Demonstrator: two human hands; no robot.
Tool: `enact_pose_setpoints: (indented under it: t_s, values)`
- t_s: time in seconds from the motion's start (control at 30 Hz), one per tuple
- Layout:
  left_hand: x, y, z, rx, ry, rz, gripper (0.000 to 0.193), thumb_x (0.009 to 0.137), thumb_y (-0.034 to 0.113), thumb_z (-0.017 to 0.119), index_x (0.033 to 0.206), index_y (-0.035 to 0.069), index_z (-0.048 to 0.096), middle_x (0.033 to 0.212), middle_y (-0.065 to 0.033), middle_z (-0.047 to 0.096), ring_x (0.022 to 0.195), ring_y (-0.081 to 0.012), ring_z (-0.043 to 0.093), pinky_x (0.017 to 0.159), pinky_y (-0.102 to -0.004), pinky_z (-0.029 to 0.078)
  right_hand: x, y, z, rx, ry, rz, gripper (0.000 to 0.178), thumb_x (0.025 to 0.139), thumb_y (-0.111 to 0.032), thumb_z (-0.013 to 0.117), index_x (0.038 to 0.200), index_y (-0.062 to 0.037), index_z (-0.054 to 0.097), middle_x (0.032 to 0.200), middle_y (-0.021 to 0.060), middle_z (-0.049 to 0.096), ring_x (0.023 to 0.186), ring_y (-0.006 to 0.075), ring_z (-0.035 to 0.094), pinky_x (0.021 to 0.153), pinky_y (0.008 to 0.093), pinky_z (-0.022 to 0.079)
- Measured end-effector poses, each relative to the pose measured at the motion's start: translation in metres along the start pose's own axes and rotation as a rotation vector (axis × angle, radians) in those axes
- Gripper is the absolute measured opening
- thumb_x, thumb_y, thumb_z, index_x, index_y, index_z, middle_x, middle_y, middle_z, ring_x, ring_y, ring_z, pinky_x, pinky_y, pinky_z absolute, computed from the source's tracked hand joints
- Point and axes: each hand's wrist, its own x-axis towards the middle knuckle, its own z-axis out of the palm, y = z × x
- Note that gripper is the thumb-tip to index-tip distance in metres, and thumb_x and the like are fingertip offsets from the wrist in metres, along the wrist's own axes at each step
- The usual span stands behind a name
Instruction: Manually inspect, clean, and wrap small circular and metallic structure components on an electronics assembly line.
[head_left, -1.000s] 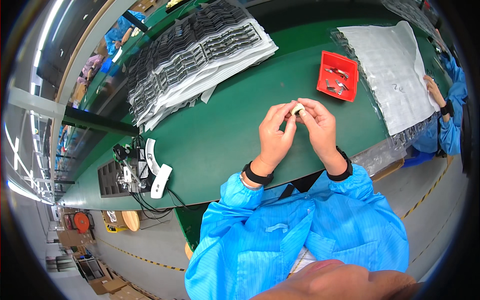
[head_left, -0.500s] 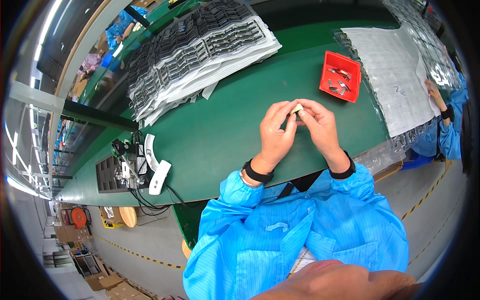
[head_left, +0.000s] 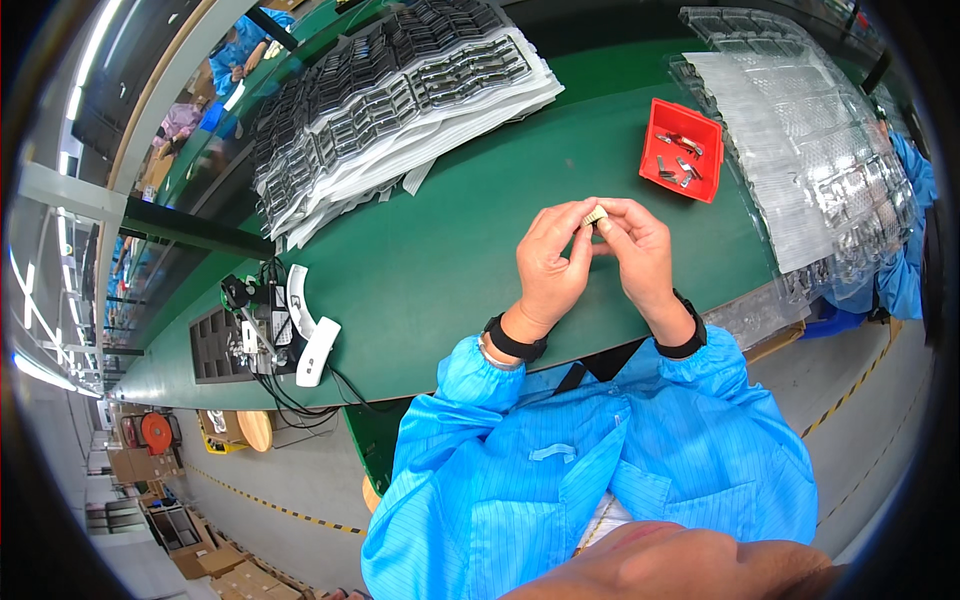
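Note:
Over the green table (head_left: 440,280), my left hand (head_left: 550,265) and my right hand (head_left: 645,255) meet at the fingertips. Pinched between them is a small pale-yellow ribbed piece (head_left: 596,215); a dark bit shows at its lower edge. Fingers cover most of it, so its kind is unclear. Both hands are closed on this piece. Beyond my right hand, a red bin (head_left: 712,150) holds several small metal parts (head_left: 690,170), some silvery and one partly red.
Stacked black trays (head_left: 400,90) with white sheets stand at the far left. Clear plastic trays (head_left: 830,150) lie at the right by a co-worker's blue sleeve (head_left: 900,270). At left are a cabled device (head_left: 262,325), white curved pieces (head_left: 318,352) and a grey compartment tray (head_left: 215,345).
On the right, clear plastic trays now cover much of the white sheet, and the co-worker's hand has left view. My hands keep their pinch on the small piece, almost unmoved.

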Motion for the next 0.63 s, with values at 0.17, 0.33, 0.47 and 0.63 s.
enact_pose_setpoints:
  t_s: [0.17, 0.33, 0.47, 0.63]
  values:
    - [0.001, -0.006, 0.001, 0.003, 0.017, 0.064, 0.034, 0.077, -0.01, 0.059, 0.108, 0.004, 0.065, 0.096, -0.012, 0.064, 0.083, -0.0184, 0.062, 0.072, -0.0274, 0.051, 0.001, 0.001, 0.005, 0.024, 0.036, 0.015, 0.02, 0.092, -0.002, 0.049, 0.11, 0.0034, 0.058, 0.098, 0.0102, 0.065, 0.09, 0.0161, 0.064, 0.073, 0.0296, 0.058]
    - [0.003, -0.007, 0.005, -0.134, -0.017, -0.234, 0.031, 0.083, -0.006, 0.058, 0.113, -0.002, 0.061, 0.1, -0.0101, 0.064, 0.087, -0.0151, 0.061, 0.074, -0.0255, 0.051, 0.012, 0.007, 0.001, 0.009, 0.065, 0.066, 0.022, 0.093, -0.006, 0.051, 0.111, 0.0032, 0.059, 0.098, 0.0098, 0.065, 0.089, 0.0162, 0.065, 0.071, 0.0281, 0.057]
    - [-0.001, -0.021, 0.006, -0.417, 0.011, -0.435, 0.028, 0.088, 0.0, 0.056, 0.115, -0.005, 0.059, 0.103, -0.0104, 0.064, 0.089, -0.0144, 0.061, 0.076, -0.025, 0.051, 0.013, 0.003, -0.007, -0.109, 0.058, 0.133, 0.026, 0.094, -0.01, 0.051, 0.115, 0.0029, 0.058, 0.099, 0.0102, 0.066, 0.088, 0.0167, 0.066, 0.07, 0.0274, 0.056]
    - [0.005, -0.026, -0.004, -0.607, -0.018, -0.735, 0.029, 0.09, 0.005, 0.056, 0.118, -0.002, 0.058, 0.105, -0.0119, 0.063, 0.093, -0.0163, 0.062, 0.083, -0.0268, 0.051, 0.014, 0.005, -0.012, -0.124, 0.011, 0.2, 0.029, 0.094, -0.012, 0.051, 0.119, 0.0014, 0.057, 0.103, 0.0102, 0.066, 0.088, 0.0182, 0.066, 0.071, 0.0272, 0.055]
